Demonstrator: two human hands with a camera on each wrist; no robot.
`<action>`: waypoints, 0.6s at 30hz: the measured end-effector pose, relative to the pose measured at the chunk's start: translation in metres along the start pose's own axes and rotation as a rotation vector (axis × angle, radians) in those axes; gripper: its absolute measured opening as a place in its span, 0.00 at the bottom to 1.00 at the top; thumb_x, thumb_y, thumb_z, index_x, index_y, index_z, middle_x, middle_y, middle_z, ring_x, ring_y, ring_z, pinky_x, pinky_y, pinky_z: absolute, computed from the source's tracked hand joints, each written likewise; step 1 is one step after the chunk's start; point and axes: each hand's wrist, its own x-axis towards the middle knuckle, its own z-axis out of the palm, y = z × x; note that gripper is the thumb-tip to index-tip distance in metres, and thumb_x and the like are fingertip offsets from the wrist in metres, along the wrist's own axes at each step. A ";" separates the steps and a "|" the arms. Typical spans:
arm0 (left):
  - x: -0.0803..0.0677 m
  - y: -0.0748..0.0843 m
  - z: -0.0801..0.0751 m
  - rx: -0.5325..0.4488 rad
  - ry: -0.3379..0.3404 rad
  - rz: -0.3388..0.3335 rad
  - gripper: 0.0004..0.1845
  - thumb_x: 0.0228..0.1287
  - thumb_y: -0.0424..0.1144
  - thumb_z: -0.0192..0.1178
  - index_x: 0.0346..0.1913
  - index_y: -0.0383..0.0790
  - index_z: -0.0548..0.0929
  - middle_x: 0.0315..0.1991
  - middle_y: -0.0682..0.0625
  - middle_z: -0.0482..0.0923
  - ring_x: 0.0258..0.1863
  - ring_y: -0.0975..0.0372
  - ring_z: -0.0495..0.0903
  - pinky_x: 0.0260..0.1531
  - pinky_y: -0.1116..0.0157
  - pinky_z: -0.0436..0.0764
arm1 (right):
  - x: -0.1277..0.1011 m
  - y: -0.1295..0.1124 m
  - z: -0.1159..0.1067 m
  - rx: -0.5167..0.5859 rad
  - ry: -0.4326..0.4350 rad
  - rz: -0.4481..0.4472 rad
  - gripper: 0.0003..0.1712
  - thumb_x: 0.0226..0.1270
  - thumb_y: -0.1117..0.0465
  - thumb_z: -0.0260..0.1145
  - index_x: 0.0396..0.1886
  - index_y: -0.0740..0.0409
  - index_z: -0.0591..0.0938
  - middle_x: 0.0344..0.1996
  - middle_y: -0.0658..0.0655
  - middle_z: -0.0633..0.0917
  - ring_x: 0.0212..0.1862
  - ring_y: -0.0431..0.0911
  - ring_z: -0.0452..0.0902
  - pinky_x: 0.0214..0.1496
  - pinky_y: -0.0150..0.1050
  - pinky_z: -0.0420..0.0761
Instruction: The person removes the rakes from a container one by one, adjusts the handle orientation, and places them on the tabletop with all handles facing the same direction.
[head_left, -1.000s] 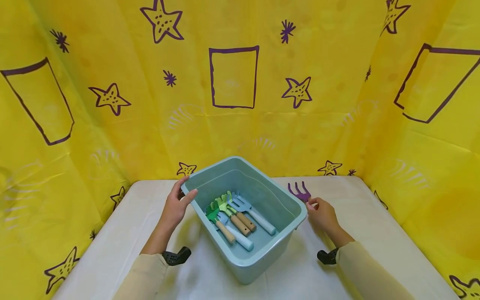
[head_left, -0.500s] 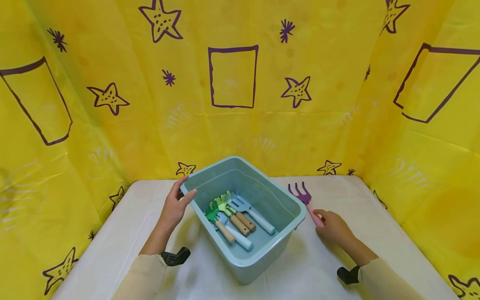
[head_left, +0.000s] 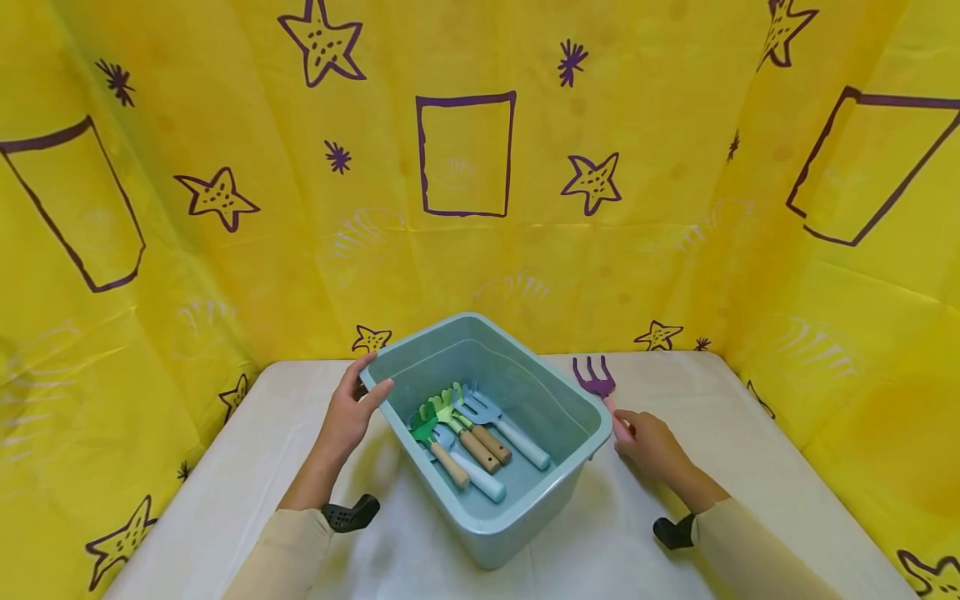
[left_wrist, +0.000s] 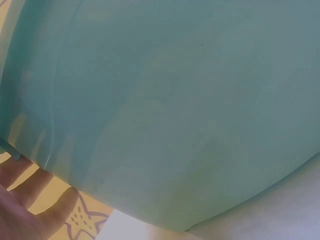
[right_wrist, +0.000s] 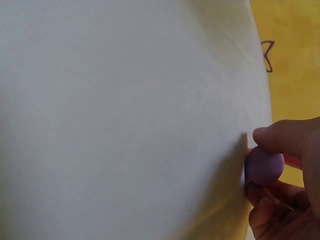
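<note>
Faces a yellow backdrop (head_left: 465, 267) and white surface (head_left: 750, 450). Has a blue-green tub (head_left: 517, 533) mid-surface with green and blue garden tools (head_left: 522, 442) inside. Grips the tub's left corner with the left hand (head_left: 351, 412); holds a purple fork (head_left: 597, 384) by its pink handle (head_left: 620, 429) with the right hand (head_left: 654, 447), just right of the tub.

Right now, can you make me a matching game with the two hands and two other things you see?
Things:
1. Left hand
2. Right hand
3. Tub
4. Backdrop

Clues:
A. Pale blue-green, with tools inside
B. Touching the tub's corner
C. Yellow, with drawn stars
D. Gripping the purple-and-pink fork

Right pairs: 1-B, 2-D, 3-A, 4-C.
</note>
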 end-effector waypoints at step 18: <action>0.002 -0.003 0.000 0.012 0.008 0.009 0.34 0.70 0.46 0.57 0.74 0.48 0.57 0.71 0.41 0.59 0.64 0.43 0.64 0.60 0.41 0.66 | 0.027 -0.005 -0.002 0.007 -0.019 0.081 0.29 0.66 0.62 0.65 0.65 0.69 0.72 0.41 0.66 0.79 0.43 0.58 0.74 0.52 0.58 0.77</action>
